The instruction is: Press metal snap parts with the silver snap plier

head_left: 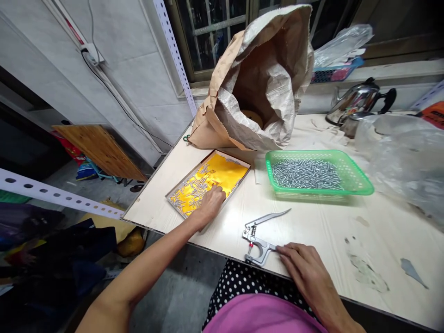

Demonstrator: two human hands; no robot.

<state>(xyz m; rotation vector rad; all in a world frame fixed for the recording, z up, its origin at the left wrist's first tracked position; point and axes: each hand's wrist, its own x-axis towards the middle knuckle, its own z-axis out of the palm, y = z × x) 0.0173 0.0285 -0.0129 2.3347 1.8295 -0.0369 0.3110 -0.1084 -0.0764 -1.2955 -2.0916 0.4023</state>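
The snap pliers (258,238) lie in front of the green basket (322,191) at the table's (312,222) near edge, with the upper handle pointing back-right toward the basket. The right hand (305,273) lies flat, fingertips on the lower handle. Left of the basket, the left hand (210,203) curls into the yellow tray (231,157) of pins (187,194), its grip hidden. Bare table separates pliers and basket.

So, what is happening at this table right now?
A person sits at the table. The left hand reaches into a yellow-lined tray of small metal pins, fingers curled over them; whether it grips one is unclear. The right hand rests on the handle of a metal press tool lying at the near edge. A green basket full of similar pins stands behind, apart from both hands.
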